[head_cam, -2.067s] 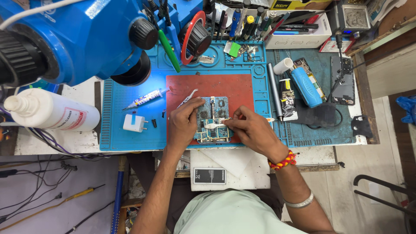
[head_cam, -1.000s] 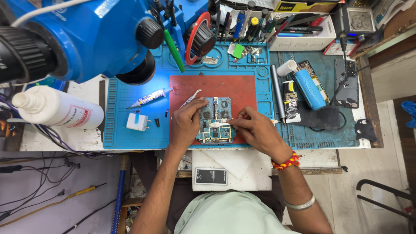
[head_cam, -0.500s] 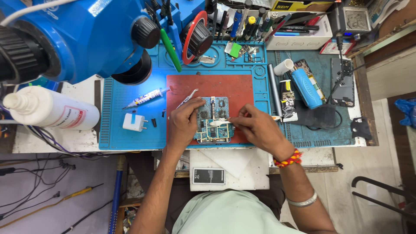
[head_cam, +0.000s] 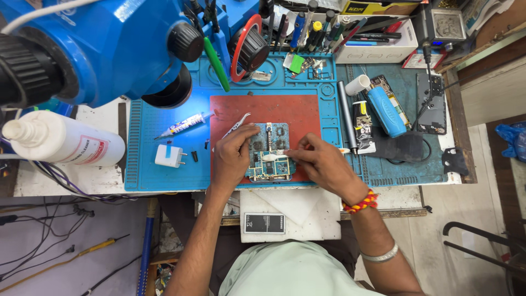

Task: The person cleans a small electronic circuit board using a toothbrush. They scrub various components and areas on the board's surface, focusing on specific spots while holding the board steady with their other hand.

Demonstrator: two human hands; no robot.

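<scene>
A blue-green circuit board (head_cam: 272, 143) lies on a red mat (head_cam: 263, 112) set in a blue work mat (head_cam: 164, 175). My left hand (head_cam: 233, 156) rests on the board's left edge and holds it down; metal tweezers (head_cam: 235, 125) stick out past its knuckles. My right hand (head_cam: 320, 164) pinches a small white swab (head_cam: 271, 157) whose tip touches the middle of the board.
A big blue microscope (head_cam: 98, 44) hangs over the upper left. A white bottle (head_cam: 60, 143) lies at the left. On the blue mat are a syringe tube (head_cam: 181, 125) and a white plug (head_cam: 169, 155). At right: blue tool (head_cam: 386, 111), dark phone (head_cam: 430, 104), tool rack (head_cam: 329, 27). A battery (head_cam: 264, 222) lies near me.
Both hands stay on the board. My right hand has shifted the white swab slightly back and forth across the board's middle; the view jittered a little.
</scene>
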